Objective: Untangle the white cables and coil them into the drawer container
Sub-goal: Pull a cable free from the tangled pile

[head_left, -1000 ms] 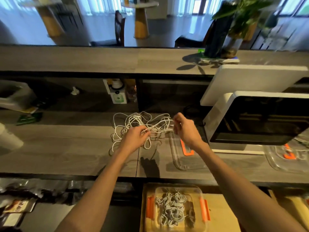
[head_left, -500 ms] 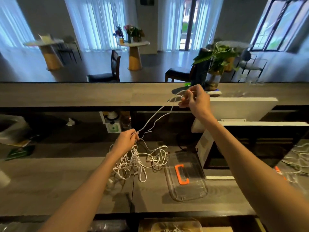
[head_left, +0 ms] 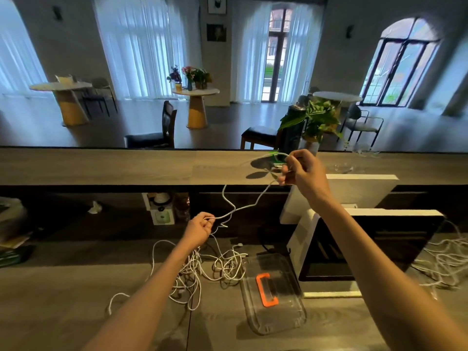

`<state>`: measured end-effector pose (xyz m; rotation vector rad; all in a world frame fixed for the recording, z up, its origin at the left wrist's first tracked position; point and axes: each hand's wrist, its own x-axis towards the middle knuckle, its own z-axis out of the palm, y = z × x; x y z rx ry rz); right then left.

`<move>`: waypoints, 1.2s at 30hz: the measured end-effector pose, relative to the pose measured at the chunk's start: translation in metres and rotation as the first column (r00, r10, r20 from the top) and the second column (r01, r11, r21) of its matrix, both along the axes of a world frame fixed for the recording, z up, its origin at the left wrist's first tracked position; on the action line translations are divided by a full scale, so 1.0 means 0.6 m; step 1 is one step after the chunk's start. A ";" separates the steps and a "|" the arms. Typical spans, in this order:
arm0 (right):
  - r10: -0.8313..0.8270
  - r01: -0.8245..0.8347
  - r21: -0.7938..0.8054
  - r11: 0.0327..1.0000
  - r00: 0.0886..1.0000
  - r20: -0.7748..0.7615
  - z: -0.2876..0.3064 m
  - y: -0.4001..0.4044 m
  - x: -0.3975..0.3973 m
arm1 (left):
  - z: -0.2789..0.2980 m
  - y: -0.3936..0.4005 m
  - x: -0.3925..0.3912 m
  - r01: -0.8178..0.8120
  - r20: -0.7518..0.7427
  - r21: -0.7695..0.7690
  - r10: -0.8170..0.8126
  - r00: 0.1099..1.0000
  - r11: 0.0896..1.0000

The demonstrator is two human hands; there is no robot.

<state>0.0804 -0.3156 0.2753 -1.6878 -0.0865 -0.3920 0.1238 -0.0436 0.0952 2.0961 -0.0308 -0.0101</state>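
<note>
A tangle of white cables [head_left: 217,268] lies on the grey wooden counter [head_left: 63,295]. One white cable [head_left: 249,205] is pulled up out of it and stretched between my hands. My left hand [head_left: 198,230] pinches that cable just above the tangle. My right hand [head_left: 302,171] is raised higher and to the right, gripping the cable's other end with a loop over its fingers. The drawer container is out of view.
A clear plastic lid with an orange handle [head_left: 272,292] lies right of the tangle. A white-framed monitor [head_left: 367,247] stands at the right, with more white cables [head_left: 448,264] beside it. A raised shelf [head_left: 126,165] with a potted plant [head_left: 316,120] runs behind.
Both hands lifted from the tangle on the counter. The right hand drew one cable up and to the right, and the view tilted up so the drawer container dropped out of sight.
</note>
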 end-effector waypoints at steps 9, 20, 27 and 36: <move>0.118 -0.118 0.035 0.992 0.993 -0.019 0.021 -0.021 -0.034 | -0.039 -0.082 0.039 0.137 -0.081 0.216 -0.123 0.989 0.967; -0.062 0.035 -0.310 0.950 0.995 -0.077 -0.050 -0.057 -0.029 | 0.131 -0.084 0.055 0.062 0.296 0.031 -0.068 0.953 0.998; 0.090 -0.076 -0.565 0.822 0.996 -0.003 -0.035 0.000 0.009 | 0.259 -0.105 0.052 0.319 0.294 0.324 -0.416 0.861 0.891; 0.014 -0.029 -0.639 0.768 1.000 -0.028 -0.050 0.004 0.032 | 0.233 -0.082 0.038 0.433 0.177 0.410 -0.536 0.825 0.802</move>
